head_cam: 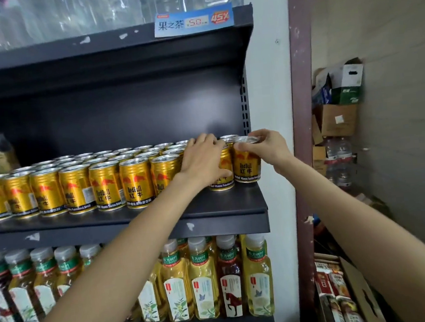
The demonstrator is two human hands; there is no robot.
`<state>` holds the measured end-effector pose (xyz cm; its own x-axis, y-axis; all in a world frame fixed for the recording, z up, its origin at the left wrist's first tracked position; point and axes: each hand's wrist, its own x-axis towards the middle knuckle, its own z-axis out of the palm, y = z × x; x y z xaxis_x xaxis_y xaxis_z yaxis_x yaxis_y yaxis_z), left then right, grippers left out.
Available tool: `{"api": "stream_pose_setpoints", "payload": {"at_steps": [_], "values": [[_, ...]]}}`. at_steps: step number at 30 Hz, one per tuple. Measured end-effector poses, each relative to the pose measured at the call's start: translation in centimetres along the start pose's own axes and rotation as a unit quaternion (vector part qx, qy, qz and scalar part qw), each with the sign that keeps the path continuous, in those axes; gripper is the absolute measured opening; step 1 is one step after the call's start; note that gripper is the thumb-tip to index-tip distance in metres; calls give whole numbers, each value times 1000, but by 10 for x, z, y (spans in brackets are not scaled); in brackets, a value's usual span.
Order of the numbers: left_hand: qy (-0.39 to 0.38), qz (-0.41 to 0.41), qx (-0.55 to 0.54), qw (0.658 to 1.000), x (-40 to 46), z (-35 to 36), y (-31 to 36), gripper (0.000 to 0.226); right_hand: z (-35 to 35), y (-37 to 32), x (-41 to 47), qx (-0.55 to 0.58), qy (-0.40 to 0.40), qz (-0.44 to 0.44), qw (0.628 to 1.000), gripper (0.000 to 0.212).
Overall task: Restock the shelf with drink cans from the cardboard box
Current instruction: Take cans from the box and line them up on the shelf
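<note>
Gold drink cans (pixel 106 185) stand in rows on the dark metal shelf (pixel 211 210). My left hand (pixel 201 159) lies over the front of a gold can (pixel 224 170) near the right end of the front row, fingers wrapped on it. My right hand (pixel 264 145) grips the top rim of the rightmost gold can (pixel 245 166), which stands upright at the shelf's right end. The cardboard box the cans come from is not clearly in view.
Bottled tea drinks (pixel 204 281) fill the shelf below. Clear bottles sit on the shelf above, behind a price tag (pixel 192 21). A white wall post (pixel 270 103) borders the shelf. Stacked cartons (pixel 336 112) and a box of packaged goods (pixel 338 296) stand at the right.
</note>
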<state>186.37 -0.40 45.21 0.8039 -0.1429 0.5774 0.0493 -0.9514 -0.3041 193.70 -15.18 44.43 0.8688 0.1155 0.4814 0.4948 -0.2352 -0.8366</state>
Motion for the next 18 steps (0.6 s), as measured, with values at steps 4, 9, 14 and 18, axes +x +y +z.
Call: {"api": "stream_pose_setpoints", "payload": {"at_steps": [4,9,14,18], "values": [[32,12,123,992,2,-1,-3,61,10,-2,2,-13,-13,-16,1000,53],[14,-30,151,988,1,6,-7,54,28,-7,-7,-33,-14,-44,998,52],[32,-37,121,991,-6,10,-6,62,22,-3,-24,-20,-79,-89,993,65],[98,-33,89,991,-31,16,-12,69,1,17,-34,17,-94,-30,995,87]]}}
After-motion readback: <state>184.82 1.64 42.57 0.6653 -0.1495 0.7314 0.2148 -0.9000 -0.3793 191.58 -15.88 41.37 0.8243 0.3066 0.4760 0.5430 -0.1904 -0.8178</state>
